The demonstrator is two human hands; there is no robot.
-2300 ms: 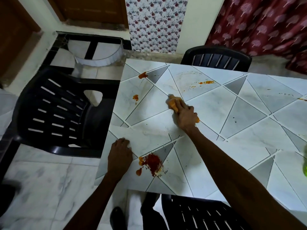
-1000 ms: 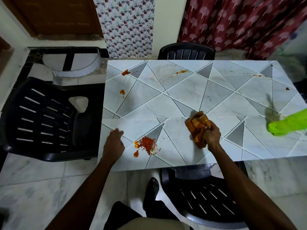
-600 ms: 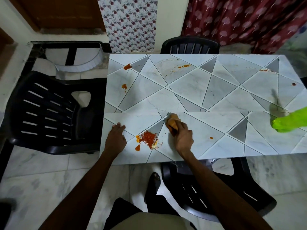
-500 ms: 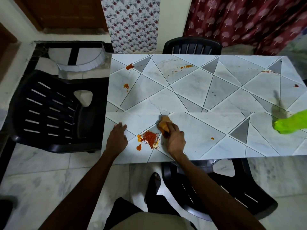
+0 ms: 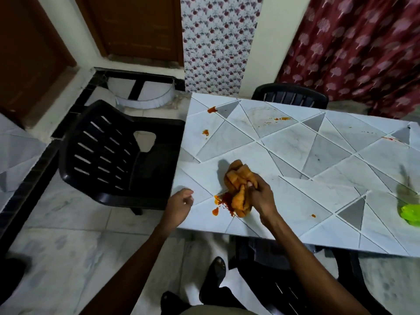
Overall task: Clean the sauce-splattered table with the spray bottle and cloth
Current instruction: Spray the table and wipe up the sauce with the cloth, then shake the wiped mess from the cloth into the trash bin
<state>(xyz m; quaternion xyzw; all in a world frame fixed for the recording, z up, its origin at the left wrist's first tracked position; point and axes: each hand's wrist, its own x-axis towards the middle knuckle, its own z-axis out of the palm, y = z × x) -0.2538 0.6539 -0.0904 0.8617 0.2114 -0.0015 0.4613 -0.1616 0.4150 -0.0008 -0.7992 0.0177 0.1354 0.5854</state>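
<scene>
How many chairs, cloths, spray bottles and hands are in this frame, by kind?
Black slatted plastic chairs: 3
Crumpled orange cloth: 1
Bright green plastic spray bottle: 1
Bare hands, left hand and right hand: 2
Total: 7

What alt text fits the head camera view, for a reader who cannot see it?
A right hand grips a bunched orange cloth on a red sauce spill near the front edge of a marble-patterned table. The empty left hand is at the table's left edge; smaller splatters lie farther back, a green spray bottle at far right.
</scene>
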